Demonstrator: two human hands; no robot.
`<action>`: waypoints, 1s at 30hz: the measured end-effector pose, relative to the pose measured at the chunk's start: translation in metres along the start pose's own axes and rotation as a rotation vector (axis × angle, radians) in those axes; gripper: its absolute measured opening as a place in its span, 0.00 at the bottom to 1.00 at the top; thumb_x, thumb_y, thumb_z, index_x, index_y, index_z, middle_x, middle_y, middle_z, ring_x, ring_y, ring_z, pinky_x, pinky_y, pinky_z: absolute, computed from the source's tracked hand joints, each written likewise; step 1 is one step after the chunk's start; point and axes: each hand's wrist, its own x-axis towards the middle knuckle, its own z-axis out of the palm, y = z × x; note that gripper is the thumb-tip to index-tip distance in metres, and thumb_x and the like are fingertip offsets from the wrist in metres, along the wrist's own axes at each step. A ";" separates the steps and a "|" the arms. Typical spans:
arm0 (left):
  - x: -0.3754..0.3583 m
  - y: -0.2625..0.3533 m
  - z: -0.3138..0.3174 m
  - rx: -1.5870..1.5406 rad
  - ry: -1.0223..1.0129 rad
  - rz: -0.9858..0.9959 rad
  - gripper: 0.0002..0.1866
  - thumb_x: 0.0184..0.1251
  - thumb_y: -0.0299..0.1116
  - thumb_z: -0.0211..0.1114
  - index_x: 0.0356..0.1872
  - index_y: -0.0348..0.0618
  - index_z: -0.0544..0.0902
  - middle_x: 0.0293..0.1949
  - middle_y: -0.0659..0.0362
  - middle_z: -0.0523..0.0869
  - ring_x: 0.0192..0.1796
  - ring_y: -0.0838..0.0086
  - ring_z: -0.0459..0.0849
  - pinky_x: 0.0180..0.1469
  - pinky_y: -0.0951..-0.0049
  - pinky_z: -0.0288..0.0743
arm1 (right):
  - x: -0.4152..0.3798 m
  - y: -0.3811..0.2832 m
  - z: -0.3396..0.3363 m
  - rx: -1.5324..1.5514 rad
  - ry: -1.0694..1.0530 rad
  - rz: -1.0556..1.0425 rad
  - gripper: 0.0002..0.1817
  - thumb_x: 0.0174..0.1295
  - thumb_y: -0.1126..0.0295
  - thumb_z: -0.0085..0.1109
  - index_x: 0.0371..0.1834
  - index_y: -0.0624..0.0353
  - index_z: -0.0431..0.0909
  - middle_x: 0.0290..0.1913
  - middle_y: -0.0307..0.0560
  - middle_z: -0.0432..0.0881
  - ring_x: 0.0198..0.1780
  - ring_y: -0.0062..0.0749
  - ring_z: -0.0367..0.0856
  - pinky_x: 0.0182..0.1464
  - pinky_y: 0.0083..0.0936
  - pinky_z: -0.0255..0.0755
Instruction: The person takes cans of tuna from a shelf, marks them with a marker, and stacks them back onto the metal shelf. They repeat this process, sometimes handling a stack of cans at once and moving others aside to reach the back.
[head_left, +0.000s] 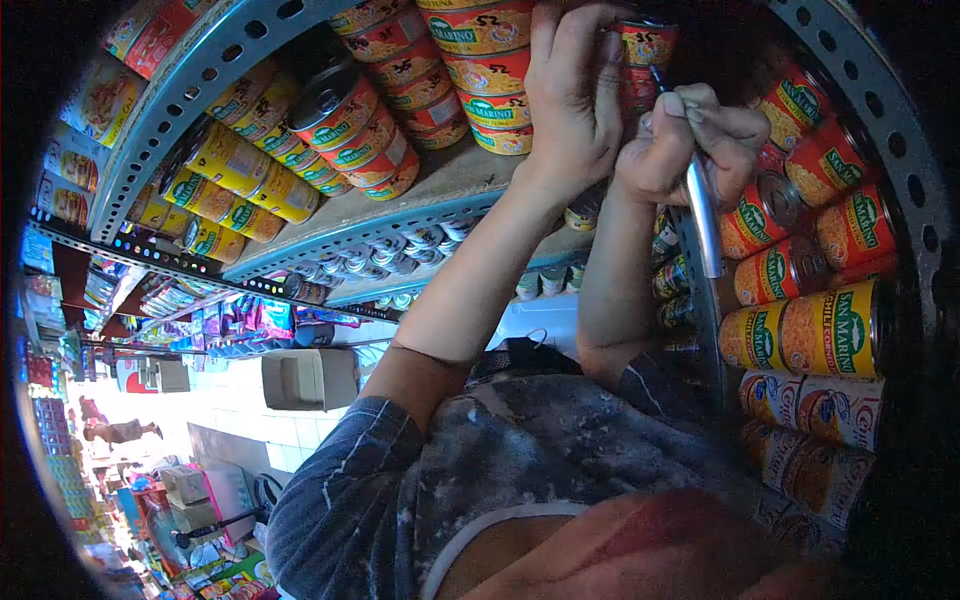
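Observation:
At the top of the head view, my left hand (575, 105) is closed around a small red and yellow can (648, 48) with a handwritten 35 on its label. Part of that can is hidden by my fingers. Just right of it, my right hand (690, 150) grips a silver marker pen (703, 225), whose dark tip points up at the can's side. Beside my left wrist stands a stack of tuna cans (483, 75) marked 52.
Perforated metal shelving (400, 240) runs around me. Yellow cans (245, 170) and tilted red cans (355, 140) fill the left shelf. To the right are chili corned tuna cans (800, 335) and white-labelled cans (810, 405). A cardboard box (308, 380) sits lower left.

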 end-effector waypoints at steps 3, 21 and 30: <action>0.002 0.002 0.001 -0.003 0.016 0.024 0.11 0.70 0.22 0.52 0.51 0.35 0.76 0.49 0.43 0.74 0.51 0.50 0.76 0.53 0.63 0.71 | 0.002 -0.001 0.005 -0.032 0.014 -0.030 0.10 0.51 0.88 0.54 0.34 0.65 0.69 0.31 0.49 0.67 0.14 0.22 0.67 0.14 0.17 0.59; 0.000 -0.003 0.003 0.011 0.039 0.029 0.11 0.69 0.22 0.52 0.49 0.35 0.76 0.47 0.43 0.75 0.47 0.52 0.77 0.50 0.65 0.72 | 0.001 0.001 0.008 0.004 0.051 -0.015 0.08 0.52 0.88 0.54 0.32 0.65 0.69 0.30 0.47 0.66 0.16 0.21 0.67 0.15 0.16 0.62; 0.003 -0.001 0.002 0.021 0.030 0.061 0.10 0.70 0.24 0.52 0.49 0.34 0.76 0.48 0.42 0.75 0.49 0.51 0.77 0.52 0.63 0.72 | 0.002 -0.001 0.004 -0.032 -0.017 -0.065 0.09 0.51 0.88 0.53 0.33 0.65 0.68 0.30 0.48 0.66 0.16 0.21 0.67 0.16 0.16 0.62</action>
